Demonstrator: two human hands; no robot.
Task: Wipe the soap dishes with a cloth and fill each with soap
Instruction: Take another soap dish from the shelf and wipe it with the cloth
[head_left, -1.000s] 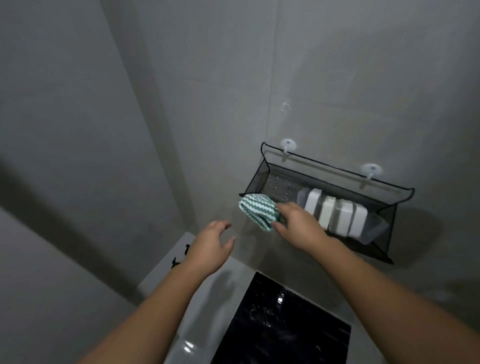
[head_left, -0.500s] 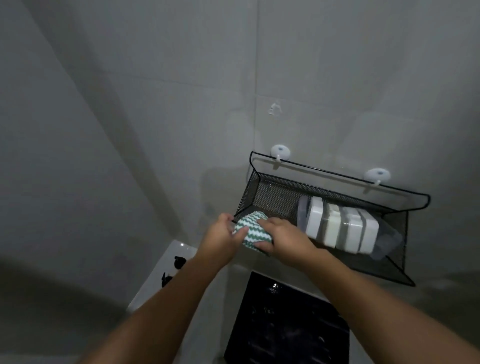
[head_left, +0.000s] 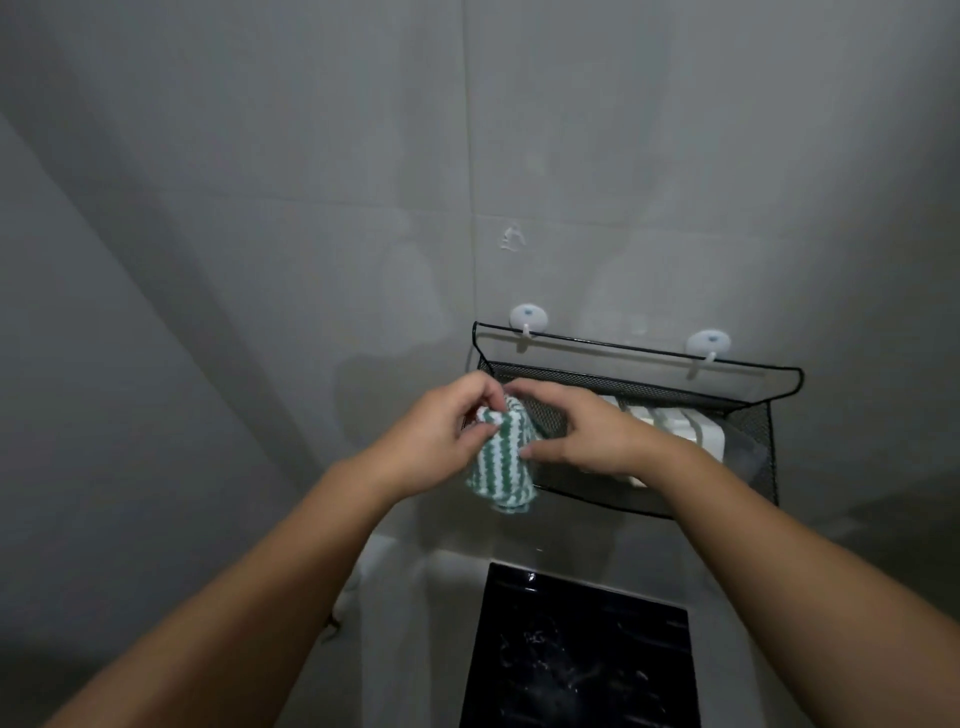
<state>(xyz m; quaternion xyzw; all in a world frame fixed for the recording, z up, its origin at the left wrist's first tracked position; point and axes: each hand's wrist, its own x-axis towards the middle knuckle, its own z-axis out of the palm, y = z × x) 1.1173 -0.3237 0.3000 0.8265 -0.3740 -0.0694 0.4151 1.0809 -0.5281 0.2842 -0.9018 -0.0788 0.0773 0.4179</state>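
My left hand (head_left: 441, 436) pinches the top of the cloth (head_left: 501, 467) at the left end of the basket (head_left: 597, 387), thumb and fingers curled onto the fabric. My right hand (head_left: 582, 431) grips the same cloth from the other side, fingertips at the top and thumb lower down. The cloth is bunched and hangs with its long axis upright. Its green and white stripes run top to bottom, and its loose end points down past the basket's front edge.

Inside the basket, right of my right hand, white blocks (head_left: 698, 436) stand side by side; I cannot tell whether they are soap or dishes. The basket hangs on two white hooks (head_left: 527, 318) on the wall. Below it lies a black panel (head_left: 576, 654).
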